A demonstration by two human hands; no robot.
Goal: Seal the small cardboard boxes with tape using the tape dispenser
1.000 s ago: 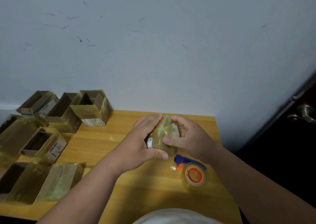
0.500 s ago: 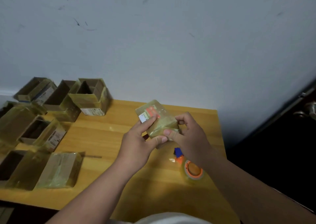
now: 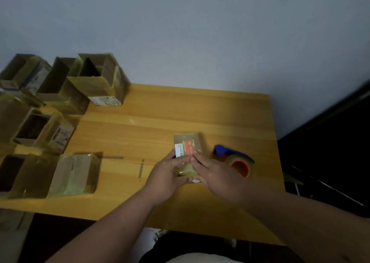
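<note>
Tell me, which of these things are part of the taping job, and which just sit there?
Part of the job: small taped box, held by left hand and right hand; tape dispenser; open cardboard boxes.
Just there: wooden table, wall.

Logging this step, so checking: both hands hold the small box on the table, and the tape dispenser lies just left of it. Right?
Not quite. The head view shows the tape dispenser lying just right of the small box, not left. The rest stands: the left hand and right hand both hold the box on the table.
</note>
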